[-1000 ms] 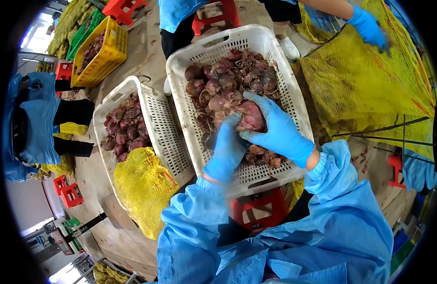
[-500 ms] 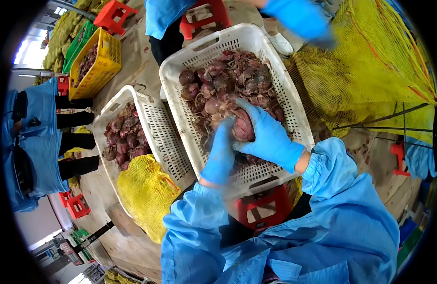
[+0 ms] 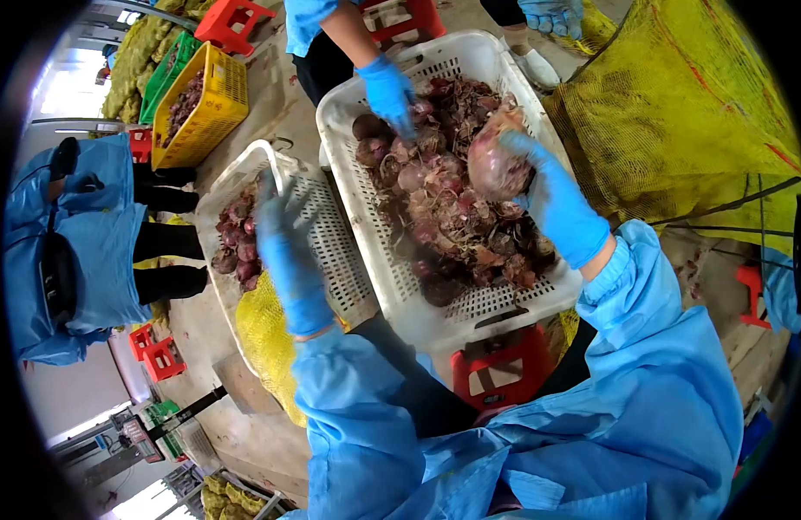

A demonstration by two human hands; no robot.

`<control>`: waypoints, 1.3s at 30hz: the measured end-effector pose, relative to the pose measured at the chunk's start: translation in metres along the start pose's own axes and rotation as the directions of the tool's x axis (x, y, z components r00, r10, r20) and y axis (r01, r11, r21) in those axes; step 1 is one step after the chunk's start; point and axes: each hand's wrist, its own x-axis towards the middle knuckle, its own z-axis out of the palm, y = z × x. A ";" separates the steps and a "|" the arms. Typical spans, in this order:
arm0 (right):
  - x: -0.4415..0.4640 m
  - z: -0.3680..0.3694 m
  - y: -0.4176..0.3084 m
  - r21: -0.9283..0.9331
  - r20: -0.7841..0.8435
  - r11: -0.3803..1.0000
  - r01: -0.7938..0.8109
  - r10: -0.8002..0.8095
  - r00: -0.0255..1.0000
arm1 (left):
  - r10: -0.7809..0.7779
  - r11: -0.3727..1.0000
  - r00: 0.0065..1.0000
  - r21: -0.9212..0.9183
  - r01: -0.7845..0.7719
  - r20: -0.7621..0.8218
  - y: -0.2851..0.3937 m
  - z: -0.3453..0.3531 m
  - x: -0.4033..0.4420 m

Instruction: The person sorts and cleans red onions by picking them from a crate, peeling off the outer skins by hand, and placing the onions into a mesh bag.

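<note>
My right hand (image 3: 561, 204), in a blue glove, grips a large pale-pink onion (image 3: 498, 163) with loose papery skin above the white crate (image 3: 400, 299). Below it, the crate holds a heap of red onions (image 3: 452, 212) and dry peelings. My left hand (image 3: 289, 260), also gloved, is over the near side of a second white crate (image 3: 327, 238) to the left. Its fingers are motion-blurred but look spread, and I see nothing in them. Red onions (image 3: 240, 247) lie in that second crate.
Across the crate, a co-worker's gloved hand (image 3: 389, 94) reaches into the onions. Yellow mesh (image 3: 678, 121) stands at the right, and a yellow mesh bag (image 3: 266, 334) hangs over the left crate. A red stool (image 3: 504, 368) is below me. A yellow crate (image 3: 218, 95) stands at the back left.
My hands have parted: the left moved left toward the second crate, the right moved up and right with an onion. The co-worker's hand came down into the crate.
</note>
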 end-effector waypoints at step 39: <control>0.000 -0.019 -0.019 0.305 -0.045 0.952 0.030 -0.017 0.999 | -0.523 -0.019 0.702 0.831 0.556 -0.482 -0.200 -0.240 -0.272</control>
